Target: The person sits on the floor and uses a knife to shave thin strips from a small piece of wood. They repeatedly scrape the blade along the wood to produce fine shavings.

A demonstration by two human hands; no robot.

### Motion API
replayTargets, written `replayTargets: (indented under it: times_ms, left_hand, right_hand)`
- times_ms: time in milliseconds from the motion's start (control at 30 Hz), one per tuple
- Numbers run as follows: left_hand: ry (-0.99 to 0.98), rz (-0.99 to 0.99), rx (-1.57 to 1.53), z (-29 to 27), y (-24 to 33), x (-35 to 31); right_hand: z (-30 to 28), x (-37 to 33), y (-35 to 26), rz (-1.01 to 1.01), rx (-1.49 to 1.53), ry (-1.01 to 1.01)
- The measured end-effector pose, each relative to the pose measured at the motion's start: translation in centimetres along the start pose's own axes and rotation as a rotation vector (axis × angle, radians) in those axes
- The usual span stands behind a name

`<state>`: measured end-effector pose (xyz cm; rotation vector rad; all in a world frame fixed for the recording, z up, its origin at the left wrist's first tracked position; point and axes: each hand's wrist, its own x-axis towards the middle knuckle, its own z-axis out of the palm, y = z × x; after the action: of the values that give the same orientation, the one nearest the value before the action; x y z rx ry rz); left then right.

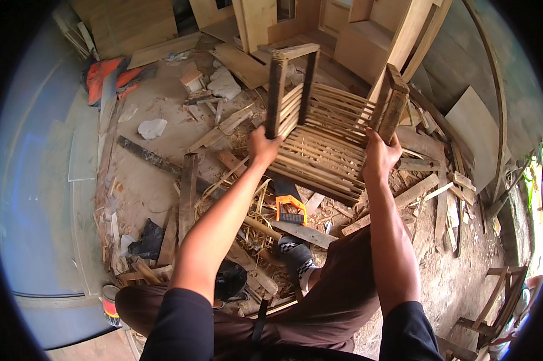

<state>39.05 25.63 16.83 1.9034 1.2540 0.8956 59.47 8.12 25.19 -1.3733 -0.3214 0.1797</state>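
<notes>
Between my hands, held up off the littered ground, is a slatted wooden rack (pixel 322 150) with dark upright posts and thin pale slats. My left hand (pixel 264 147) is closed around the lower part of its left post. My right hand (pixel 381 157) grips the right post near its lower end, thumb on the inner side. Below the rack, near my foot, lies a hand saw (pixel 290 210) with an orange and black handle; its dark blade is partly hidden under the rack.
Wood offcuts and shavings (pixel 247 240) litter the ground. A dark plank (pixel 148 156) lies at left, near an orange cloth (pixel 103 78). Plywood panels (pixel 133 27) lean at the back. A small wooden frame (pixel 494 307) stands at lower right, a can (pixel 110 301) at lower left.
</notes>
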Motion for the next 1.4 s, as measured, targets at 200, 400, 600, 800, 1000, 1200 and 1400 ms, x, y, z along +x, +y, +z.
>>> replayTargets:
  times_ms: [200,400,600,800,1000,1200,1400]
  left_hand:
    - [-0.359,-0.164,-0.229,3.0,0.4,0.9]
    - [-0.294,-0.216,-0.360,-3.7,-4.2,-5.5]
    - [0.009,-0.658,-0.312,-12.3,-11.6,-17.6]
    - [0.128,-0.959,-0.378,-12.5,-16.3,-25.0]
    - [0.018,-0.991,-0.411,-12.6,-17.0,-27.0]
    - [0.071,-1.007,-0.447,-13.8,-17.7,-27.9]
    - [0.142,-0.925,-0.331,-13.8,-22.8,-29.7]
  right_hand:
    - [-1.2,2.2,4.1,-0.059,-0.163,0.147]
    - [-3.9,3.9,12.8,0.013,-0.606,0.138]
    - [-4.5,1.1,15.8,-0.072,-0.632,0.224]
    - [-6.0,1.0,16.4,0.262,-1.134,0.244]
    - [-4.3,-1.2,18.8,0.516,-0.986,0.526]
    - [-3.2,-8.3,25.8,0.360,-1.044,0.253]
    - [2.3,-19.6,27.4,-0.105,-0.717,-0.527]
